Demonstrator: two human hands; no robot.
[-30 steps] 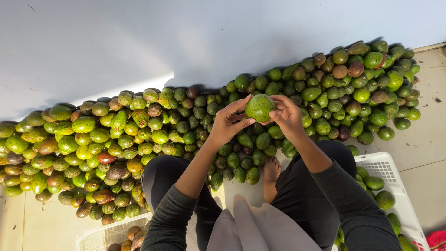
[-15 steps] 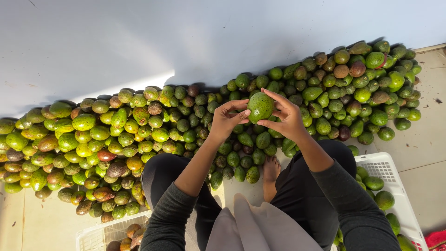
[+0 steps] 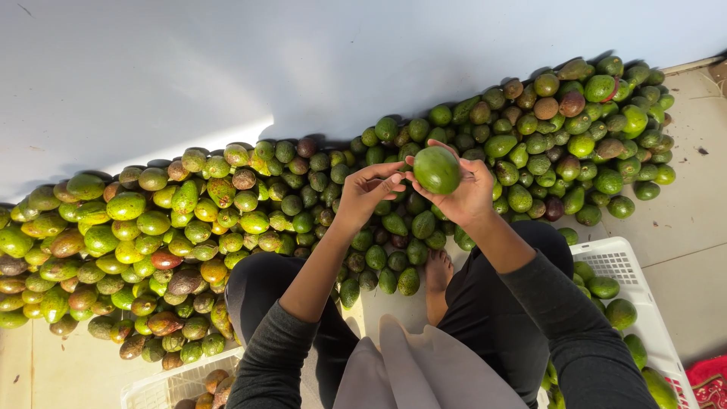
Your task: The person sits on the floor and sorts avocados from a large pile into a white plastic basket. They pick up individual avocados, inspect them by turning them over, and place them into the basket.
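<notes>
Hundreds of avocados (image 3: pixel 250 220) heaped on tiled floor (image 3: pixel 681 220) against white wall (image 3: pixel 227 68); right hand (image 3: pixel 466 193) fingers curled round one green avocado (image 3: pixel 436 170), left hand (image 3: pixel 367 193) fingertips touching it.

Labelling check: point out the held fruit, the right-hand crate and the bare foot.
held fruit (image 3: pixel 437 170), head view, middle of its green skin.
right crate (image 3: pixel 615 261), head view, bare white mesh near its top rim.
bare foot (image 3: pixel 438 276), head view, top of the foot between the knees.

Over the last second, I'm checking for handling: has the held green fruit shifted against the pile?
No. The green fruit sits in the same spot above the pile, held by the right hand, left hand fingers touching.
</notes>
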